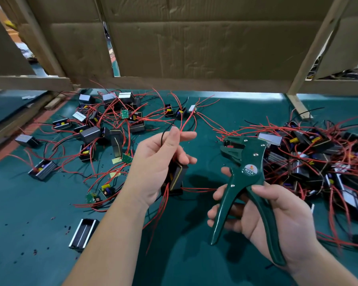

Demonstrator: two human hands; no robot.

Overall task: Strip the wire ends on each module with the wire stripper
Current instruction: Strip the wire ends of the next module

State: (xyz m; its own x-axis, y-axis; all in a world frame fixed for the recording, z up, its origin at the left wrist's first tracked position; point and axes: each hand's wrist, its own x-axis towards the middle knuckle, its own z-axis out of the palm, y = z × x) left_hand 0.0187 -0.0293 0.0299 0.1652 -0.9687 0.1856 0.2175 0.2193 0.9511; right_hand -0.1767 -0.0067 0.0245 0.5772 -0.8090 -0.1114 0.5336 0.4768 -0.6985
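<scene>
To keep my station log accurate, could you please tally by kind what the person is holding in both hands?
wire stripper: 1, gripped in the right hand
module: 1, held in the left hand
red wire: 1, pinched by the left fingers
black wire: 1, in the same pinch
Total: 4

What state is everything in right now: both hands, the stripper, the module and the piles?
Left hand: holds a module, fingertips pinching a red wire and a black wire.
Right hand: grips the stripper by its handles.
Stripper: handles spread, no wire in its head.
Module: held off the mat.
Left pile: modules scattered, wires loose.
Right pile: modules heaped, wires tangled.
Empty case: lying open on the mat.
</scene>
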